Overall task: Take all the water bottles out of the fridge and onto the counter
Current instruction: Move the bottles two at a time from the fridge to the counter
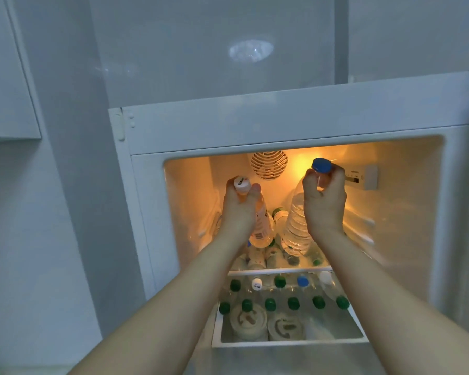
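Now, from my head view, my left hand (237, 209) has its fingers clamped round the neck of a white-capped bottle (260, 223), my right hand (324, 204) round a blue-capped bottle (297, 226), both inside the fridge (282, 125). I'd lift them straight out, clear of the bottles lying below, and keep both upright.

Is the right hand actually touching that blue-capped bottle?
Touching. The head view shows the right hand with fingers curled round the neck of the blue-capped bottle, just under its cap.

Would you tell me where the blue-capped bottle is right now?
In the head view, the blue-capped bottle is inside the lit fridge, right of centre, gripped at the neck by the right hand, beside the white-capped bottle.
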